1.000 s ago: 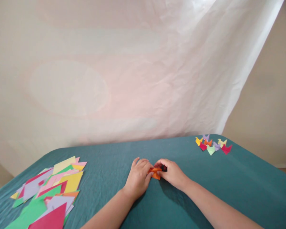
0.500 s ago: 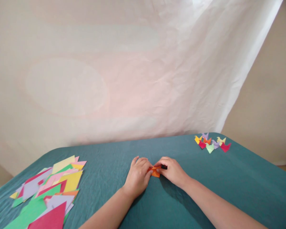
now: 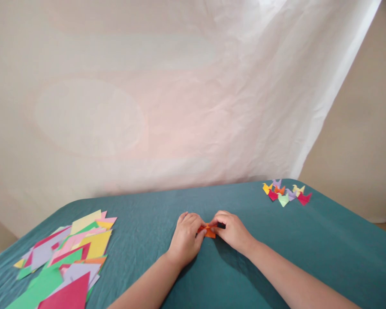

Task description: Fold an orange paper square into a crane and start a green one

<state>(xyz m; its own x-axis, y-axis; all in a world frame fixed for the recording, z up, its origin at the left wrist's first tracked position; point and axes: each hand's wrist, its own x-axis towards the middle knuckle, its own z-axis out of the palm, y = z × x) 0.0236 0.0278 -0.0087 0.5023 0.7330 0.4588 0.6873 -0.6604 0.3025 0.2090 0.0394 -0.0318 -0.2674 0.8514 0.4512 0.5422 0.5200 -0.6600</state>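
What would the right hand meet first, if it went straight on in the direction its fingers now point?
The orange paper, which the right hand pinches at its near end; just past it, probably the left hand, though depth is hard to judge here.

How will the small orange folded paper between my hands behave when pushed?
The small orange folded paper is probably light, being paper; its angular, flat-looking shape suggests sliding rather than rolling; its folds likely stiffen it.
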